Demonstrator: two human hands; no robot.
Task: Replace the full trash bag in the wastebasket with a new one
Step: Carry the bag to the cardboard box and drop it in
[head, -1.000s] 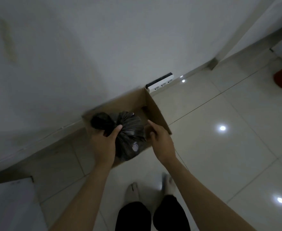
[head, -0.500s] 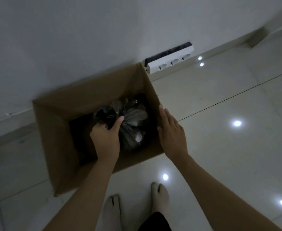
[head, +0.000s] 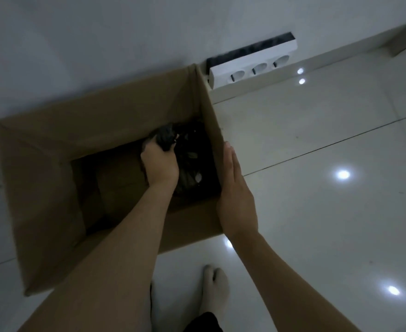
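Standing feet: two pale-socked feet (head: 212, 287) on glossy floor tiles (head: 317, 212), just short of the cardboard box's (head: 41, 188) near wall.
Right hand (head: 235, 200): flat, fingers straight and pressed together, laid along the outside of the box's right wall near its top edge.
Left hand (head: 160, 164): reaching down inside the box, fingers curled round the gathered neck of the black trash bag (head: 190, 164).
Trash bag: tied, deep in the box's right half, close against the right wall.
Box room: the left half of the interior shows bare cardboard bottom; the flaps stand upright.
Far edge: the box backs against the white wall (head: 101, 44); a white power strip (head: 252, 68) sits along the baseboard just beside the far right corner.
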